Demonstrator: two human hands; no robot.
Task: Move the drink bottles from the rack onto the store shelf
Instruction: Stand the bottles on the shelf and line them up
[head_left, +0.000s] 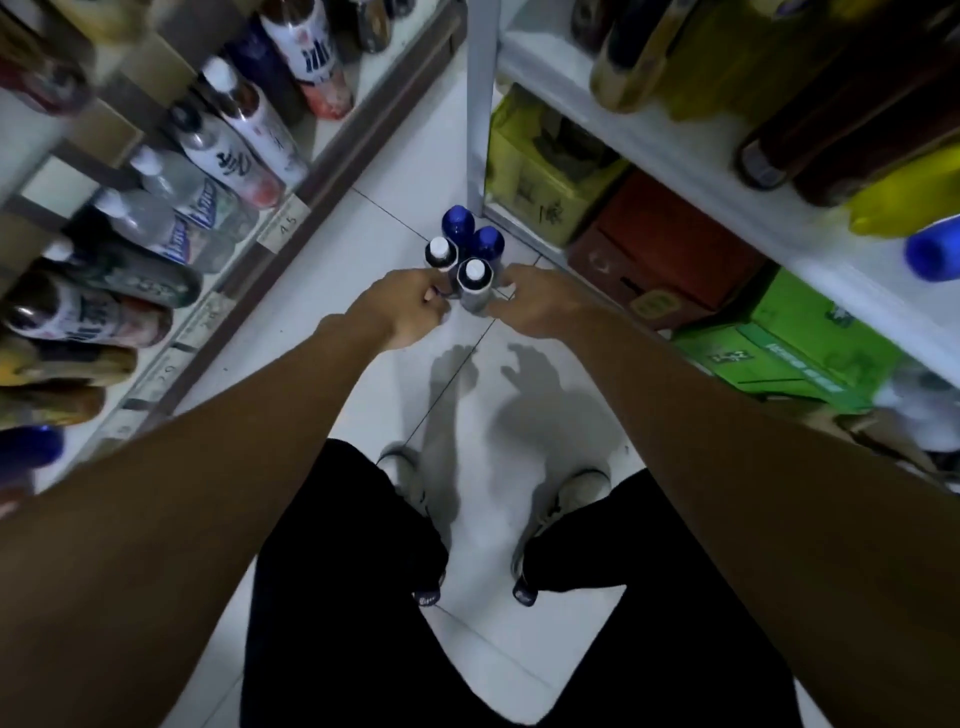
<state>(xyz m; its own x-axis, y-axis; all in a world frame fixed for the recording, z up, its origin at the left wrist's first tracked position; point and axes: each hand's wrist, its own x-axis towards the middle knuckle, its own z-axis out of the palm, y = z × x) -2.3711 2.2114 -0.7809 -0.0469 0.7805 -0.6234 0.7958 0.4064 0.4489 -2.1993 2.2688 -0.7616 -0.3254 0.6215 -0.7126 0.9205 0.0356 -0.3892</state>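
Note:
Several drink bottles stand in a tight cluster on the floor tiles: two with blue caps at the back and two with white caps in front. My left hand reaches in from the left, its fingers curled against the left white-capped bottle below the neck. From the right comes my right hand, whose thumb and fingers are spread and loosely curved beside the front white-capped bottle, touching its side. The bottles' lower parts are hidden behind my hands.
A store shelf full of lying bottles and price tags runs along the left. On the right, a white shelf carries large bottles, with green, yellow and red cartons beneath. My legs and shoes stand on the white tiles.

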